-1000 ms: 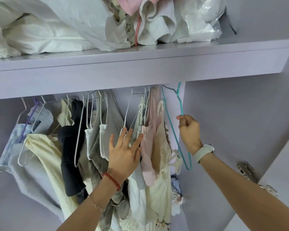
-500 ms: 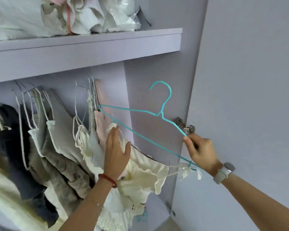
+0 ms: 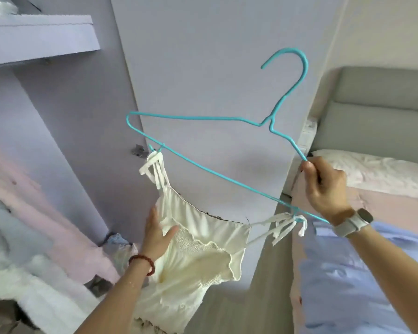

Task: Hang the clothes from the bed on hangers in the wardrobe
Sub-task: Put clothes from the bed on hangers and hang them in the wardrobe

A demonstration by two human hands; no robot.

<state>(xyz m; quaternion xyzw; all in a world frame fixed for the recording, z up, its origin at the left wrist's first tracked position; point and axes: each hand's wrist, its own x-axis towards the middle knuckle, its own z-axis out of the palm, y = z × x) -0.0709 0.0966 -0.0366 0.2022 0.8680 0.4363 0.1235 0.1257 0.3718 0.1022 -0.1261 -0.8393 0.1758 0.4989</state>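
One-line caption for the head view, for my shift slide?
Right hand holds teal wire hanger carrying cream strappy top; left hand touches it.

We see the teal hanger (image 3: 204,150) now fully out of the wardrobe; a second ago its hook sat up by the rail, half a second ago it was just clear. The right hand (image 3: 323,186) has carried it out in front of the open door (image 3: 203,68), fingers pinching the same shoulder wire, hook now above the knuckles. The cream top (image 3: 198,249) came along, hanging free by its tied straps below the right fingers, no longer pressed among the other clothes. The left hand (image 3: 157,233) has left the hanging garments; its flat fingers now lie against the top, probably touching. View has swung right, bed (image 3: 372,189) now visible.
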